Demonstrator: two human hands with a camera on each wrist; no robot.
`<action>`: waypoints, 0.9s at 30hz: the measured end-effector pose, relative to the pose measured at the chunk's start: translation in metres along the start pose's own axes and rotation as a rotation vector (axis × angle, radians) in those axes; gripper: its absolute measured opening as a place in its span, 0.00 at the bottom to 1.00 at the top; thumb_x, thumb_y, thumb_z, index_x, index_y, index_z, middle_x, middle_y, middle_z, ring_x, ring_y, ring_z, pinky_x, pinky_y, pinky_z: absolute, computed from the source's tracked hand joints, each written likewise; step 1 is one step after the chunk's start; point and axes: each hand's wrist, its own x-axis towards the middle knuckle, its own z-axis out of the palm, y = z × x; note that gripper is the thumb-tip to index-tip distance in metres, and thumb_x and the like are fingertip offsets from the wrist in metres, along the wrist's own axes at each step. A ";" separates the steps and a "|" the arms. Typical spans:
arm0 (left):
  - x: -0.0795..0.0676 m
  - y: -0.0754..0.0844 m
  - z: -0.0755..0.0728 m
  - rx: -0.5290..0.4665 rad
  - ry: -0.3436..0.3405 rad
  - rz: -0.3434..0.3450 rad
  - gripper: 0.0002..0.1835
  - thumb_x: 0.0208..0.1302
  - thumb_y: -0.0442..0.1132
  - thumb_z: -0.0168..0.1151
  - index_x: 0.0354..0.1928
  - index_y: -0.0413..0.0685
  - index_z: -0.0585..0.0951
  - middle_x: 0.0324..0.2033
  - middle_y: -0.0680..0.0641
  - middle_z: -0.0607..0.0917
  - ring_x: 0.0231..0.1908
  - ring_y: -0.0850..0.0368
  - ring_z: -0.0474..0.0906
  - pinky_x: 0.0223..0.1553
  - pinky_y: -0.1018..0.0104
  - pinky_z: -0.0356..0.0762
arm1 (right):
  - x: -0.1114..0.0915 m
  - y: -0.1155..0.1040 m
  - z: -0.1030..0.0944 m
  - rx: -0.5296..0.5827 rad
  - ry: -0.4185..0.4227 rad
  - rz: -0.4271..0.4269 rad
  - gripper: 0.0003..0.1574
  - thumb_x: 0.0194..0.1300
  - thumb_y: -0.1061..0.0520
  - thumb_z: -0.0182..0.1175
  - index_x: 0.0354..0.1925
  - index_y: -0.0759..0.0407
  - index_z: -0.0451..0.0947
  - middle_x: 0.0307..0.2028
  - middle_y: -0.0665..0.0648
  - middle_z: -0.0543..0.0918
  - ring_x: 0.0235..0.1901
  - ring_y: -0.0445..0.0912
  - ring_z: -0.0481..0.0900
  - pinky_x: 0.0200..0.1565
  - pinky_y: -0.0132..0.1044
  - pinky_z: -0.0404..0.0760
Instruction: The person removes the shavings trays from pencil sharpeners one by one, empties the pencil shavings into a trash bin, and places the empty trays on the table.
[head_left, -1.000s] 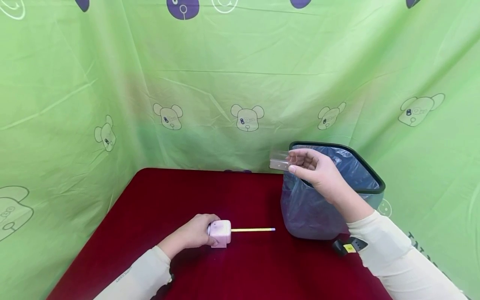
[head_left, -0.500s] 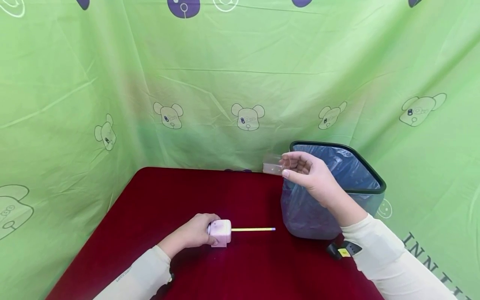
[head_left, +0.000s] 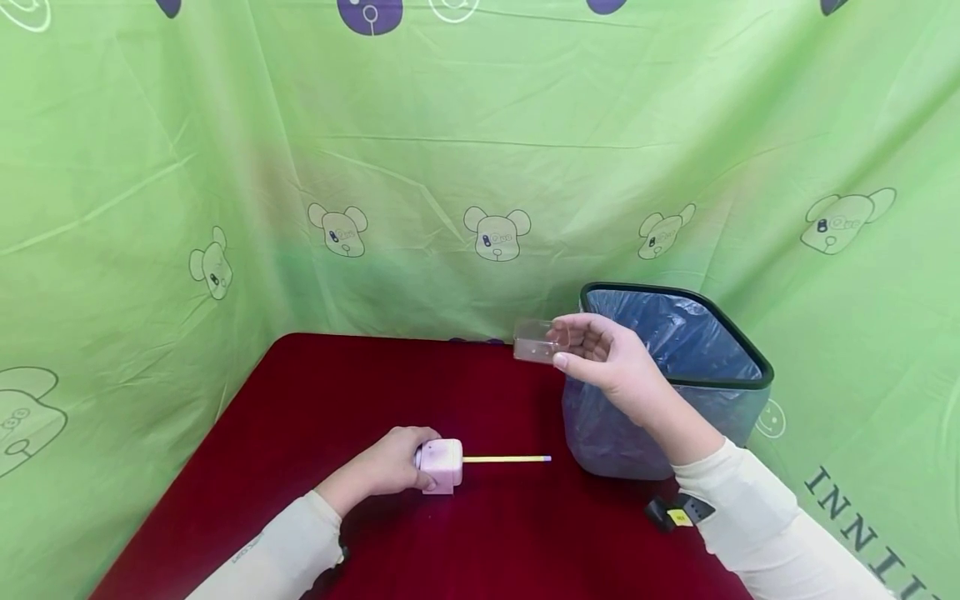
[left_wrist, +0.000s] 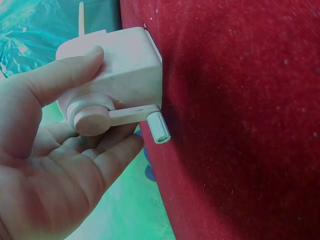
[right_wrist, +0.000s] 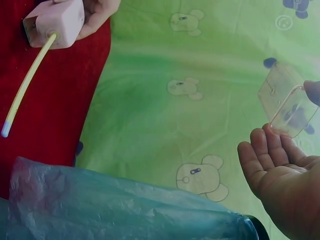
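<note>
On the red-covered table, my left hand [head_left: 386, 463] grips a pink crank pencil sharpener [head_left: 444, 465] from its left side. In the left wrist view the thumb lies over the body of the sharpener, beside its crank handle [left_wrist: 135, 115]. A yellow pencil [head_left: 506, 459] with a pale bluish end sticks out of the sharpener toward the right. My right hand [head_left: 618, 367] pinches a small clear plastic tray [head_left: 534, 343] between thumb and fingers. It holds the tray in the air, left of the bin's opening. No contents can be made out inside the tray.
A bin with a black rim [head_left: 720, 384] and a bluish plastic liner [head_left: 660, 325] stands at the table's right. The red cloth [head_left: 360, 383] covers the table. A green patterned curtain [head_left: 420, 167] hangs behind and at both sides.
My right hand has moved left and slightly down with the clear tray, from above the bin's near edge to beside it. The left hand, sharpener and pencil have stayed in place.
</note>
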 end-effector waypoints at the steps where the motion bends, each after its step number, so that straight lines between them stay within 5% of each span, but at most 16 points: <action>1: 0.000 0.000 0.000 -0.002 -0.001 -0.001 0.31 0.44 0.35 0.81 0.53 0.40 0.81 0.39 0.51 0.85 0.37 0.59 0.77 0.42 0.59 0.78 | -0.001 0.000 0.001 0.003 -0.005 0.000 0.29 0.65 0.65 0.66 0.63 0.69 0.72 0.53 0.63 0.83 0.50 0.43 0.83 0.52 0.30 0.80; 27: 0.000 -0.001 0.001 -0.017 -0.009 -0.010 0.32 0.44 0.35 0.82 0.54 0.39 0.81 0.39 0.51 0.85 0.37 0.59 0.77 0.42 0.60 0.78 | -0.013 0.016 0.017 0.019 -0.061 -0.035 0.32 0.63 0.65 0.70 0.64 0.65 0.73 0.56 0.65 0.82 0.51 0.45 0.83 0.54 0.34 0.81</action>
